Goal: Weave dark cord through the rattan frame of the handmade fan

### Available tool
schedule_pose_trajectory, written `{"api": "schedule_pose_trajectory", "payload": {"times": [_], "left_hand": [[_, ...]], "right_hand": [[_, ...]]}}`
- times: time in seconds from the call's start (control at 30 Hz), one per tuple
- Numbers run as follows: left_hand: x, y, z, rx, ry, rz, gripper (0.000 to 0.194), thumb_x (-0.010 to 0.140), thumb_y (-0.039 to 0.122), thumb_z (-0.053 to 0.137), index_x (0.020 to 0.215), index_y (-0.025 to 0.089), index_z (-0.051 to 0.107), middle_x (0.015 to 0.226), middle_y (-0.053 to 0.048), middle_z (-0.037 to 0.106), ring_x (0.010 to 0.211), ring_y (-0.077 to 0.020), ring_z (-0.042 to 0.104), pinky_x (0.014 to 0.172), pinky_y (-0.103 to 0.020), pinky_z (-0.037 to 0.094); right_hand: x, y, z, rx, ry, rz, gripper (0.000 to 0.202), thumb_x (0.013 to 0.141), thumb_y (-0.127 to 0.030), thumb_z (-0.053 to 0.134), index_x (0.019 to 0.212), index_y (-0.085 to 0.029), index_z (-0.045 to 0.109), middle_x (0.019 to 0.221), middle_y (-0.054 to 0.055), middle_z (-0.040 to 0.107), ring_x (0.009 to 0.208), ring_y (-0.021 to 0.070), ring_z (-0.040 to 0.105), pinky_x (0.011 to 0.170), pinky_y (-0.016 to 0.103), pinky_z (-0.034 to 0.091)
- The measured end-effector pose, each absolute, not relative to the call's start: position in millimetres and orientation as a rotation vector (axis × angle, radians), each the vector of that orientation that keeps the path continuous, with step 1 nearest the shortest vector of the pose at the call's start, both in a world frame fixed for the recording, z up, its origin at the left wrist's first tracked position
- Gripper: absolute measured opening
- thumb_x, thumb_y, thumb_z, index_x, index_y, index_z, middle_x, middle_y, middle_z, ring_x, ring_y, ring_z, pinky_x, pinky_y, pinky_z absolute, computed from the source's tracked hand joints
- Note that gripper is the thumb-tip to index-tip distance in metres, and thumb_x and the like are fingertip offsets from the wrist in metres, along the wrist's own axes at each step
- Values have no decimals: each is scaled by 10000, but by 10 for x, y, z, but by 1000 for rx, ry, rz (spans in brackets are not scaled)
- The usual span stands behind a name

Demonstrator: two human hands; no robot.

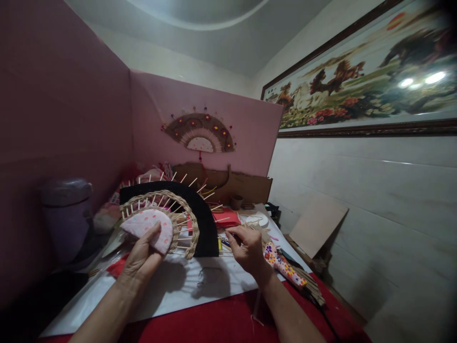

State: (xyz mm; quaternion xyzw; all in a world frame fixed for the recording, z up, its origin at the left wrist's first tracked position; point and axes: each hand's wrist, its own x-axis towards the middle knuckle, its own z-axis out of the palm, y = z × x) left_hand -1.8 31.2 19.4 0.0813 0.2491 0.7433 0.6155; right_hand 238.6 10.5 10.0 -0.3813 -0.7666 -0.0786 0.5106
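My left hand grips a half-round handmade fan by its white, red-dotted centre, thumb on the front and fingers behind. The fan is held up above the table. A black band runs along its outer part, a braided straw cord curves inside that, and thin wooden sticks poke out past the rim. Close to the fan's right edge, my right hand is closed in a pinch by the stick ends. What lies between those fingertips, if anything, is too small to make out.
A flower-patterned glue gun lies right of my right hand. Red paper, loose sticks and a white tape roll are behind. A finished-looking fan hangs on the pink board. A lidded container stands left.
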Motion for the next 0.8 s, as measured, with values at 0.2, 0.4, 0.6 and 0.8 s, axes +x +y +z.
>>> {"api": "schedule_pose_trajectory", "payload": {"times": [0.2, 0.4, 0.6, 0.8], "left_hand": [[-34, 304, 223, 153, 522, 1719, 310, 811, 16, 471, 1054, 159, 600, 732, -22, 693, 635, -105, 656, 691, -240, 561], [-80, 324, 211, 182, 471, 1728, 316, 822, 49, 473, 1091, 171, 587, 822, -51, 702, 676, -117, 662, 688, -250, 560], [-63, 293, 221, 209, 460, 1678, 303, 827, 58, 465, 1093, 146, 580, 808, -66, 701, 699, -135, 668, 673, -260, 565], [-54, 281, 238, 181, 438, 1703, 315, 818, 44, 471, 1084, 164, 589, 779, -44, 704, 681, -134, 669, 716, -288, 561]], "right_hand": [[2394, 62, 158, -851, -1761, 69, 151, 793, -242, 541, 683, -163, 607, 607, 16, 572, 552, 109, 479, 534, 238, 353], [2395, 125, 163, -826, -1605, 656, 206, 753, -319, 570, 634, -152, 591, 492, -34, 453, 464, 80, 396, 445, 211, 304], [2304, 201, 26, -782, -1703, 852, 190, 689, -316, 634, 608, -145, 624, 497, -27, 467, 454, 68, 384, 418, 198, 292], [2261, 138, 58, -786, -1740, 831, 222, 698, -316, 629, 555, -147, 610, 466, -32, 435, 450, 69, 371, 419, 203, 277]]}}
